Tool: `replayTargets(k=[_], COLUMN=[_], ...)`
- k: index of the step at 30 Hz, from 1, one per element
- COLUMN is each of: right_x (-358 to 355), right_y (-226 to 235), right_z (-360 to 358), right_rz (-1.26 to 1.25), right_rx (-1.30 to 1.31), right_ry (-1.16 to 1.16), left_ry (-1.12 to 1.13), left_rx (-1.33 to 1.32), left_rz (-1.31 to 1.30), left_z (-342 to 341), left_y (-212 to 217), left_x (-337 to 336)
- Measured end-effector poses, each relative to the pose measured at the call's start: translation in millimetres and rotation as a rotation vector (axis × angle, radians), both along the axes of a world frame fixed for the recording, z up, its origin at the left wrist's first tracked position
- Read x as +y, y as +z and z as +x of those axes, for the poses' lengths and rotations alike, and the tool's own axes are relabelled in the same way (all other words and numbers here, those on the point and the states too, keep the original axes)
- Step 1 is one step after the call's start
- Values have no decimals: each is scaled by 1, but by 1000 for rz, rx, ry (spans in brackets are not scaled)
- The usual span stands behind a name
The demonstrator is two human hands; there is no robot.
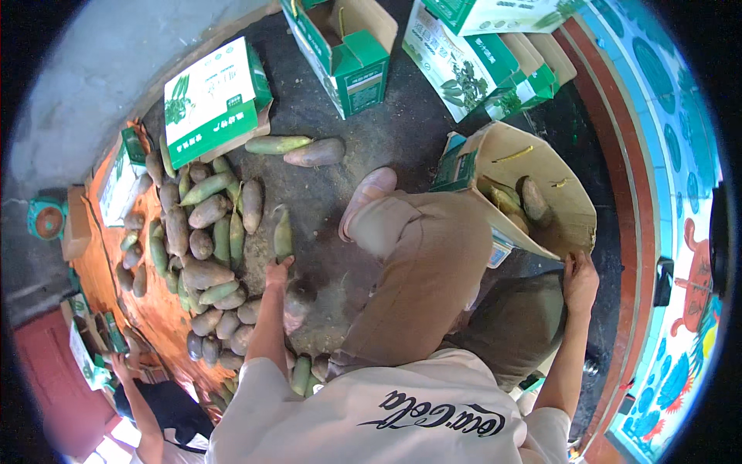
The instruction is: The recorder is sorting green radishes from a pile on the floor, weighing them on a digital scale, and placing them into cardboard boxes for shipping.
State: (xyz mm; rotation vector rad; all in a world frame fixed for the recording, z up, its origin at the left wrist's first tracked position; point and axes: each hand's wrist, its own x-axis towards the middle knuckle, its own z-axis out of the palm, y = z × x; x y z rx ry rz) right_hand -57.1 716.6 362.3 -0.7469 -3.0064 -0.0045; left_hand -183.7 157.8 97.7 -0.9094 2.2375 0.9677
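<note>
Your left hand (277, 272) sits just left of the frame's centre, fingers spread loosely and pointing up the picture, their tips resting on a greenish tapered root (283, 233). It touches rather than grips; the fingers do not wrap around the root. Just right of that wrist lies a dark, rounded root (297, 298), close beside your forearm.

Your right hand (580, 280) is at the right of the frame, fingers curled over the lower edge of an open cardboard box (541, 166), holding its rim. Inside the box you can count about three roots (533, 199), brown and pale yellow-green, lying against the plain brown inner wall.

To the left of your left hand spreads the heap of roots (202, 255), well over twenty: stubby, smooth-skinned pieces, some dull purple-brown, some green, packed side by side on dark, gritty ground. Two more roots (297, 148) lie apart above the heap, one green and long, one brown and plump.

Along the top of the frame stand four printed green-and-white cartons (215, 99), their flaps of raw brown card. In the lower left corner another person's hand (120, 363) reaches up.
</note>
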Motion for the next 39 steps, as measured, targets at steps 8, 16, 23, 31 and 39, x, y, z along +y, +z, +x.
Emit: replayTargets(k=[8, 16, 23, 31, 39], right_x=[1, -3, 2, 8, 8], right_y=[-5, -3, -5, -8, -11], right_z=[-1, 5, 13, 14, 12], right_rz=[17, 0, -36, -23, 5], right_rx=[77, 156, 190, 160, 109], right_ry=[101, 73, 67, 60, 44], left_ry=[-589, -1126, -910, -636, -425], left_rx=[814, 1064, 1024, 749, 218], left_rz=[228, 574, 597, 197, -111], left_z=[-78, -112, -108, -71, 10], left_y=[162, 268, 239, 113, 17], left_x=[108, 268, 281, 131, -12])
